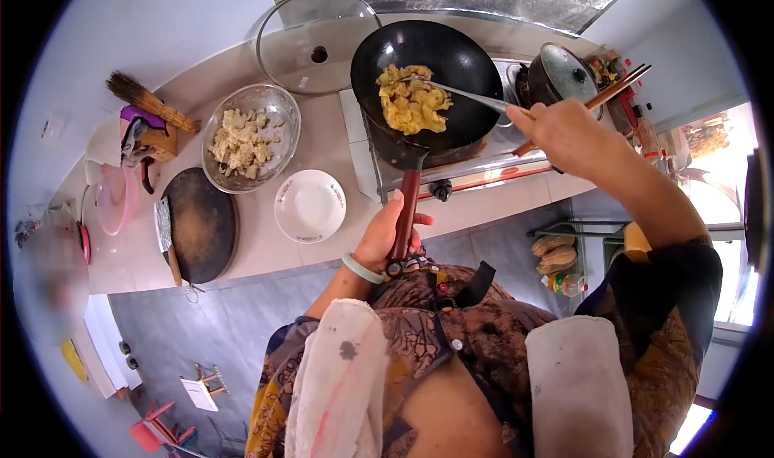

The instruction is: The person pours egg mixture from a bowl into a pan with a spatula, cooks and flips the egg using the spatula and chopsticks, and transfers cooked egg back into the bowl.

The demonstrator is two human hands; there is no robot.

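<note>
My left hand [387, 231], a pale bangle at its wrist, is wrapped around the brown handle [409, 204] of a black wok [472, 63]. The wok rests tilted over the stove. Yellow cooked pieces, like scrambled egg [413, 103], are heaped at its left side. From the right, my right hand [568, 135] grips a metal cooking spatula [472, 97] whose head is partly buried in the egg. Brown sticks [621, 85] like chopsticks run behind that hand; I cannot tell whether it holds them.
Left of the wok are a metal bowl of pale chunks [242, 143], a white plate [310, 206] and a round board [197, 224] with a cleaver [165, 236]. A glass lid [318, 35] leans behind. A lidded pot [560, 75] stands right, near the stove knob [440, 189].
</note>
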